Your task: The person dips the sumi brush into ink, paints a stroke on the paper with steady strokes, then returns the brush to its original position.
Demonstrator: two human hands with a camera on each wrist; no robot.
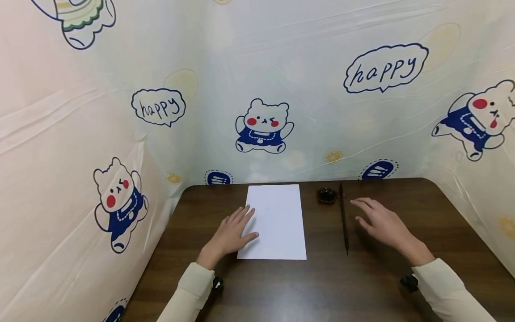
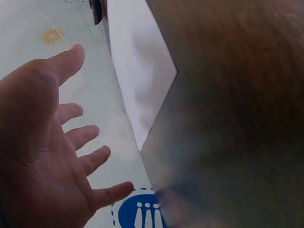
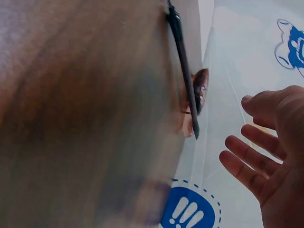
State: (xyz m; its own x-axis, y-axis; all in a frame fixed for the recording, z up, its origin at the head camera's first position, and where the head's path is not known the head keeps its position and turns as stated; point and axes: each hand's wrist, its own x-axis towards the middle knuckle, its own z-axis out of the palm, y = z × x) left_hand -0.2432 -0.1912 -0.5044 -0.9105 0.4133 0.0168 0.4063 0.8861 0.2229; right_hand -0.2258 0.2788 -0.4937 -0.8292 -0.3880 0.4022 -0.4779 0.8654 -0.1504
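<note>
A white sheet of paper [image 1: 277, 223] lies on the brown table. My left hand [image 1: 231, 235] hovers over its left edge with the fingers spread; the left wrist view shows that hand [image 2: 57, 147] apart from the sheet [image 2: 140, 71] and holding nothing. Right of the paper lies a slim dark stick, tapered like a writing brush [image 1: 344, 223]. Close to its far end sits a small, glossy dark round pot [image 1: 326, 195]; its contents are unclear. My right hand [image 1: 382, 223] is held just right of the brush, fingers loosely extended and gripping nothing. In the right wrist view, a gap separates the hand [image 3: 275, 152] from the brush [image 3: 184, 66].
The wooden table [image 1: 265, 290] has rounded far corners. A pale curtain [image 1: 314, 125] printed with cartoon bears hangs behind it and along both sides. Dark cameras sit at both wrists, below the cream sleeves [image 1: 193, 286].
</note>
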